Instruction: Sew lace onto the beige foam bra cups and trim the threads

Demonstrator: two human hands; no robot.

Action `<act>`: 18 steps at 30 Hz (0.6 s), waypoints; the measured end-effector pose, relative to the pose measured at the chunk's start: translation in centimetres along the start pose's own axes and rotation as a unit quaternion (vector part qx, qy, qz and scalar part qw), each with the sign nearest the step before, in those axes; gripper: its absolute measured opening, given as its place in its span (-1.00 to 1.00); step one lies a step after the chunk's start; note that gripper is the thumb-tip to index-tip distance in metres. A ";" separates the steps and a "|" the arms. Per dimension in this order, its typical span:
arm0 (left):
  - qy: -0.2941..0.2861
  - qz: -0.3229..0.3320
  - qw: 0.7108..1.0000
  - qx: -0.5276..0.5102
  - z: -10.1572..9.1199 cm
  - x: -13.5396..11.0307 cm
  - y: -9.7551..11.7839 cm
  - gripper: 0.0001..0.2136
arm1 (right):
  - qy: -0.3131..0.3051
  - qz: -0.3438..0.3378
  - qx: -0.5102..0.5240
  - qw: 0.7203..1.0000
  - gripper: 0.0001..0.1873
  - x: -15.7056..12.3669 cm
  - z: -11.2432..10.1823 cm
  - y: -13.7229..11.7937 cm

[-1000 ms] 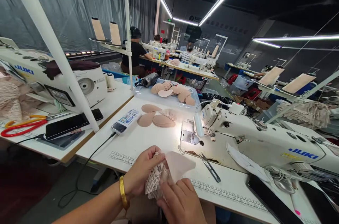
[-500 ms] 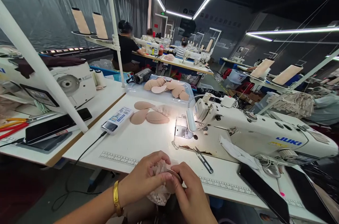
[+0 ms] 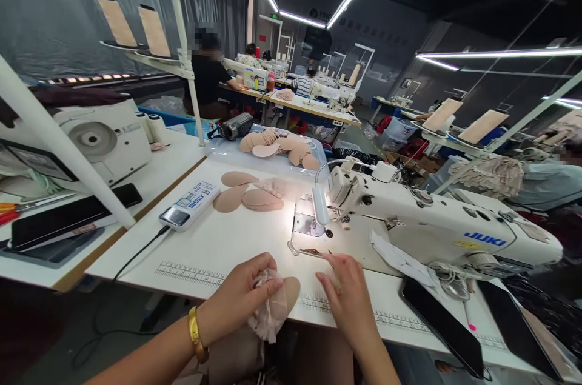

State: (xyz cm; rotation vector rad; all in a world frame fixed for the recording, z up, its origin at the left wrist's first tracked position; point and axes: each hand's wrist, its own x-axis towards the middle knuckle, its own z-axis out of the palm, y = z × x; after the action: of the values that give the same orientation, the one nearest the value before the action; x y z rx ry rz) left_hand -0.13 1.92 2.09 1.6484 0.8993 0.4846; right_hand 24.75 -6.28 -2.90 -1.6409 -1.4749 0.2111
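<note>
My left hand [image 3: 236,295] is closed on a bunched piece of sheer, pale lace fabric [image 3: 266,321] at the table's front edge. A beige oval pad [image 3: 292,294] sticks out of the fabric on its right side. My right hand [image 3: 349,291] is over the tabletop in front of the sewing machine, thumb and fingers apart. It covers the spot where the thread snips lay, and I cannot tell whether it touches them. More beige pads [image 3: 231,198] lie flat on the table behind my left hand.
A white JUKI sewing machine [image 3: 422,221] with its lamp lit stands at the right. Phones [image 3: 439,324] lie along the front right edge. A white device [image 3: 190,206] with a cable is at the left. Behind, a clear plastic tray [image 3: 218,151] holds several beige pads. Co-workers sit farther back.
My right hand has let go of the pad and fabric and moved right, over the thread snips. My left hand keeps the fabric. The view has shifted slightly.
</note>
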 end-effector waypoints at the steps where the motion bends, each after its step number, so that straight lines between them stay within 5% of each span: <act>1: 0.012 -0.005 1.000 0.005 -0.1 -0.1 0.0 -0.76 | 0.033 0.000 -0.045 0.998 -0.51 0.5 -0.3 1.5; 4: 0.023 -0.001 1.000 0.002 -0.3 -0.3 0.1 -0.79 | 0.036 0.004 -0.050 0.998 -0.47 1.3 -0.9 4.4; 6: 0.015 0.004 1.000 -0.010 -0.4 -0.4 0.3 -0.78 | 0.026 0.013 -0.031 0.999 -0.49 1.2 -0.9 4.1; 9: -0.009 0.003 1.000 -0.023 -0.3 -0.4 0.5 -0.76 | -0.024 0.031 0.013 0.999 -0.61 0.1 -0.6 0.7; 12: -0.017 0.048 0.999 -0.013 -0.2 -0.2 0.6 -0.74 | -0.185 0.030 0.131 0.973 -0.73 -0.9 0.1 -3.7; 15: 0.072 0.121 0.989 0.043 -0.1 0.0 0.3 -0.68 | -0.231 0.035 0.156 0.960 -0.58 -1.4 0.8 -6.4; 18: 0.157 0.109 0.978 0.086 0.0 -0.5 0.0 -0.76 | -0.174 0.032 0.132 0.975 -0.56 -1.7 1.5 -7.1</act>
State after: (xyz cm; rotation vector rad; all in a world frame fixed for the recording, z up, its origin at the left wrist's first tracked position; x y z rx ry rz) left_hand -0.45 1.56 2.17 1.8703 1.0179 0.8567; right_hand 18.27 -7.84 0.44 -1.4860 -1.5718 0.7316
